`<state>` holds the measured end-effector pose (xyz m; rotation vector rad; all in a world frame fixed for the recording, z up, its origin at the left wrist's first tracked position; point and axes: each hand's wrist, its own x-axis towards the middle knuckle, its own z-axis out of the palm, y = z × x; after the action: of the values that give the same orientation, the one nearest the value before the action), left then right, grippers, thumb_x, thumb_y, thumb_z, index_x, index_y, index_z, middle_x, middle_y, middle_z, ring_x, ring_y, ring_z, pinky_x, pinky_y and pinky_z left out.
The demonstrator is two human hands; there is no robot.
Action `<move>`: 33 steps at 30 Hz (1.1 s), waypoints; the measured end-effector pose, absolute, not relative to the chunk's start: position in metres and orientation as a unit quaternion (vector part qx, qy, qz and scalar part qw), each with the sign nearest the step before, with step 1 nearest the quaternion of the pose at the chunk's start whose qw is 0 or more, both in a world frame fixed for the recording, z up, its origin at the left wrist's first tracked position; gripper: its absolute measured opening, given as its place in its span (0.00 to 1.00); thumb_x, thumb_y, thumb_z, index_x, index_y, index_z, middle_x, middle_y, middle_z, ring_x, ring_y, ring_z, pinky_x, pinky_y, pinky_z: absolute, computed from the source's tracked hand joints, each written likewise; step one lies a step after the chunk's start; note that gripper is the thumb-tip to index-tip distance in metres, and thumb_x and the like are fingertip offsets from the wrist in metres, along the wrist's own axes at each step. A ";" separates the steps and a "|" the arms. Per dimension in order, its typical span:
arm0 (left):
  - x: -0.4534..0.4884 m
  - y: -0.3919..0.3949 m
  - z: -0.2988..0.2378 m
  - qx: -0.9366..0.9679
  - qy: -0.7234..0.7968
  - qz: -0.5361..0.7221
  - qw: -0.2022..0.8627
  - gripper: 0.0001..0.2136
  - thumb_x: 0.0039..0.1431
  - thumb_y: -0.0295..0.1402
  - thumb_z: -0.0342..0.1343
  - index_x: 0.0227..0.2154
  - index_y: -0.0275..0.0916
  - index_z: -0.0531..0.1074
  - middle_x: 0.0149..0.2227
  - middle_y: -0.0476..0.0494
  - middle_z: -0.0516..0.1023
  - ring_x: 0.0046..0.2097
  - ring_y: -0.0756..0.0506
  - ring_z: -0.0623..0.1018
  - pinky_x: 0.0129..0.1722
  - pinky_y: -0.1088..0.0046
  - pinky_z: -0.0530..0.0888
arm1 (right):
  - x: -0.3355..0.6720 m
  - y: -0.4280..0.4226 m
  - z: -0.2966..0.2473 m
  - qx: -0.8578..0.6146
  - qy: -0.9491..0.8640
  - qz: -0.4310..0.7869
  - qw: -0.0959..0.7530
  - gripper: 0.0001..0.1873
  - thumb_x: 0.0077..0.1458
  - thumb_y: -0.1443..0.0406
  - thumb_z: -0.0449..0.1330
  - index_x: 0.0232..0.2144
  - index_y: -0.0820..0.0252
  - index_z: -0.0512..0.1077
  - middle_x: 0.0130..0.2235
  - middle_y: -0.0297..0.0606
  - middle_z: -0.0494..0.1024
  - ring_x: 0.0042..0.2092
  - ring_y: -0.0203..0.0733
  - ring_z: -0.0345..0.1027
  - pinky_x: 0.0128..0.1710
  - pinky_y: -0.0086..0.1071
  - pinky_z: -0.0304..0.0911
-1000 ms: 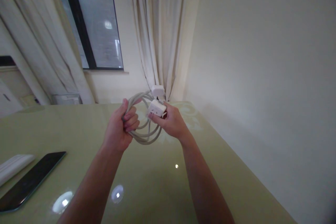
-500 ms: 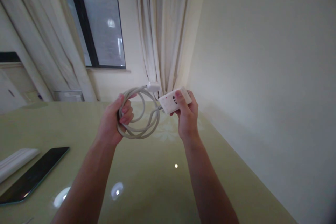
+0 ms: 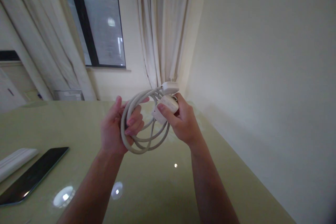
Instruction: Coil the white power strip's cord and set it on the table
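I hold a white power strip with its cable wound into a coil [image 3: 144, 139] above a pale green glossy table [image 3: 147, 182]. My left hand [image 3: 115, 129] has its fingers through the loops and is closed around them. My right hand [image 3: 183, 120] grips the white socket block [image 3: 166, 107] at the coil's right side. The white plug [image 3: 170, 87] sticks up just above the block.
A dark phone or tablet [image 3: 31, 176] and a white flat object [image 3: 14, 162] lie at the table's left. Beige curtains [image 3: 162, 28] and a dark window [image 3: 99, 17] stand behind the table. A plain wall [image 3: 262, 59] runs along the right.
My right hand brought the socket block back in against the coil from the upper right. The coil in my left hand tilted and moved slightly right.
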<state>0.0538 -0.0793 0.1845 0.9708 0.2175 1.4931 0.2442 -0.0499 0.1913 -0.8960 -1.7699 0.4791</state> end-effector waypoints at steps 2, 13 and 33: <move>0.058 -0.080 0.185 0.416 0.109 0.661 0.615 0.22 0.72 0.43 0.51 0.45 0.26 0.80 0.19 0.56 0.60 0.16 0.56 0.53 0.15 0.79 0.59 | 0.244 -0.054 0.193 -0.410 -0.767 0.147 0.472 0.19 0.65 0.48 0.61 0.46 0.55 0.69 0.30 0.31 0.76 0.30 0.41 0.70 0.30 0.31 0.58; 0.070 -0.081 0.189 0.394 0.127 0.715 0.563 0.16 0.71 0.36 0.51 0.45 0.29 0.80 0.20 0.56 0.61 0.17 0.55 0.58 0.16 0.78 0.61 | 0.237 -0.060 0.192 -0.472 -0.802 0.040 0.364 0.20 0.69 0.46 0.56 0.46 0.56 0.66 0.37 0.40 0.82 0.38 0.50 0.76 0.33 0.33 0.55; 0.085 -0.100 0.192 0.483 0.187 0.728 0.450 0.13 0.68 0.40 0.58 0.40 0.34 0.81 0.16 0.52 0.66 0.18 0.53 0.61 0.17 0.76 0.58 | 0.214 -0.058 0.186 -0.515 -0.809 0.035 0.282 0.28 0.67 0.42 0.54 0.46 0.61 0.74 0.37 0.51 0.83 0.38 0.56 0.78 0.38 0.41 0.66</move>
<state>0.0849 -0.1002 0.1920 1.1932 0.4616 1.8006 0.2142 -0.0582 0.1860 -1.3785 -2.1671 0.0931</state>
